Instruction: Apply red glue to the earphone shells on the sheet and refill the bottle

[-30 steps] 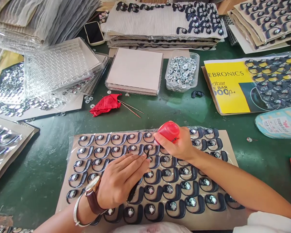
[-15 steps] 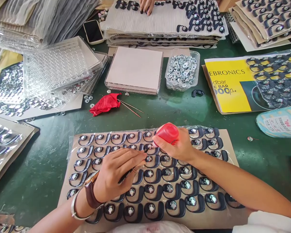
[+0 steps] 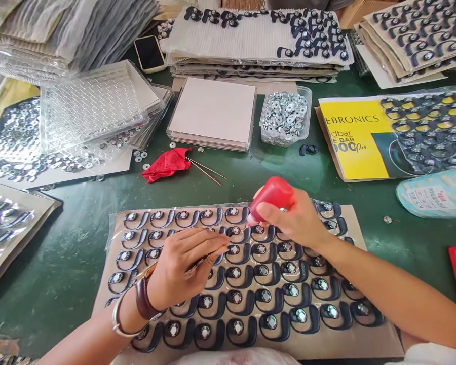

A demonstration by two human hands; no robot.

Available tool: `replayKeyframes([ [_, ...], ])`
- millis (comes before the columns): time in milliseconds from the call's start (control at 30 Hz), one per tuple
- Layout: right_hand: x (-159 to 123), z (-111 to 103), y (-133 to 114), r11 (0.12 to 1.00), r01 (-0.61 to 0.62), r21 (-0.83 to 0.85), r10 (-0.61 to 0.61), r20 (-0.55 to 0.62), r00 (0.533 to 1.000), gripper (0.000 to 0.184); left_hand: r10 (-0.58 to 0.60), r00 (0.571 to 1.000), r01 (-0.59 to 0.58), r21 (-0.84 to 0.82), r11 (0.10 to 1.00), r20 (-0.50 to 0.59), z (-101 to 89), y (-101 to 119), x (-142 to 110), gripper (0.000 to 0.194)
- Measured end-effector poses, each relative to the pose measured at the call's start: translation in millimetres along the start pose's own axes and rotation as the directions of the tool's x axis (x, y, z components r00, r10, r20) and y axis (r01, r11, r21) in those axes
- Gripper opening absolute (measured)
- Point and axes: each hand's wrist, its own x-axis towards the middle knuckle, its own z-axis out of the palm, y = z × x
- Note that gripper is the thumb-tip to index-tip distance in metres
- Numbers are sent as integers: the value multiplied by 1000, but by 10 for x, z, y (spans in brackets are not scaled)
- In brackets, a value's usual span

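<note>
In my right hand (image 3: pixel 298 215) is a red squeeze bottle (image 3: pixel 273 195), tilted with its pale nozzle pointing down just above the rows of parts. My left hand (image 3: pixel 192 263) is closed round slim dark tweezers (image 3: pixel 209 252), mostly hidden by the fingers; their tip lies beside one round part (image 3: pixel 233 230). Under both hands lies a brown card sheet (image 3: pixel 365 334) covered in clear film. Several rows of black hook-shaped earphone pieces (image 3: pixel 271 324) sit on it, each with a round silver part.
Behind the sheet are a red cloth (image 3: pixel 167 165) with thin metal pins, a stack of pale cards (image 3: pixel 213 114), and a clear tub (image 3: pixel 308 109) of metal discs. A yellow printed box panel (image 3: pixel 349 147) and a light blue bottle (image 3: pixel 425 195) stand right. A phone (image 3: pixel 150 54) lies far back.
My right hand has lifted the red bottle slightly up and right, away from the tweezers' tip. The left hand has turned slightly. Another person's hand appeared at the back and is gone now.
</note>
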Motion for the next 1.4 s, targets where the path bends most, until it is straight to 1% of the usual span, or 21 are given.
replayKeyframes([
  [100, 86, -111, -45, 999, -25, 26, 25, 2, 1000, 33, 56, 998, -59, 62, 996, 41, -10, 20, 0, 28],
  [167, 160, -120, -23, 1000, 19, -18, -19, -39, 999, 33, 115, 991, -122, 111, 986, 65, -26, 23, 16, 28],
  [267, 273, -43, 46, 983, 134, -122, -148, -117, 982, 31, 210, 974, -222, 197, 955, 79, -41, -13, 50, 27],
  [367, 353, 65, 123, 960, 199, -196, -229, -143, 963, 31, 256, 961, -275, 301, 913, 100, -21, -87, 81, 27],
  [467, 379, 137, 192, 953, 218, -212, -253, -155, 955, 32, 277, 954, -299, 359, 884, 114, 16, -131, 109, 30],
  [600, 364, 171, 256, 953, 193, -234, -226, -124, 966, 32, 314, 936, -351, 418, 838, 158, 43, -86, 147, 27],
  [733, 350, 179, 286, 940, 167, -297, -211, -125, 969, 33, 332, 930, -366, 436, 822, 156, 57, -20, 168, 26],
  [900, 358, 177, 292, 897, 213, -388, -287, -145, 947, 35, 331, 932, -363, 446, 818, 150, 71, -17, 165, 27],
  [967, 360, 176, 292, 885, 207, -417, -297, -166, 940, 35, 327, 933, -360, 451, 817, 152, 71, -26, 159, 26],
  [1100, 353, 181, 287, 898, 189, -398, -277, -178, 944, 36, 322, 935, -355, 457, 816, 151, 61, -34, 151, 23],
  [1167, 348, 182, 281, 904, 211, -373, -296, -188, 937, 35, 322, 935, -353, 458, 816, 147, 56, -33, 152, 23],
  [1267, 347, 176, 273, 908, 223, -354, -316, -232, 920, 33, 322, 935, -353, 448, 822, 147, 52, -36, 153, 25],
  [1400, 357, 164, 272, 906, 191, -377, -296, -244, 923, 32, 320, 936, -351, 432, 831, 146, 54, -47, 146, 25],
])
